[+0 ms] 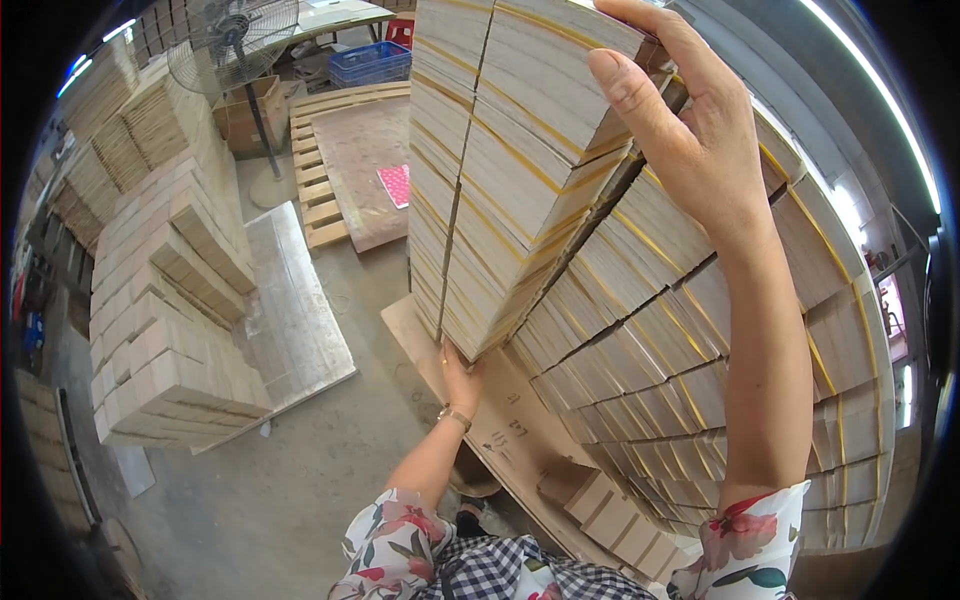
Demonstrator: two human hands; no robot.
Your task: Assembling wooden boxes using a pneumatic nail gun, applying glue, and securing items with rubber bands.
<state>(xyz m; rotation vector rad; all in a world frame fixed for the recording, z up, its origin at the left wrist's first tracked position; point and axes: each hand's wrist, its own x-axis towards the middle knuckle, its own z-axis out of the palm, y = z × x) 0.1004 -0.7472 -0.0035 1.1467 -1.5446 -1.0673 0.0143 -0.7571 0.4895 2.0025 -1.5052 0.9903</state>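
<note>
A tall column of pale wood-grain boxes (525, 130) with yellow bands stands before me, leaning in the wide view. High on its near corner, my right hand (700, 135) curls over the top edge, with the thumb pointing along the side; the fingertips partly leave the picture. Down at the column's foot, my left hand (460, 382) grips the lower corner, its fingers mostly hidden behind it. Close on the right rises a wide wall of similar banded boxes (640, 330). Under the column lies a brown cardboard sheet (510, 425) with handwritten marks.
On the left, stacked pale boxes (170, 340) stand by a grey metal-looking sheet (295, 300) on the floor. Farther back are a wooden pallet (318, 190) with a brown sheet (350, 140), a standing fan (235, 45), a cardboard carton (240, 118) and blue crates (370, 65).
</note>
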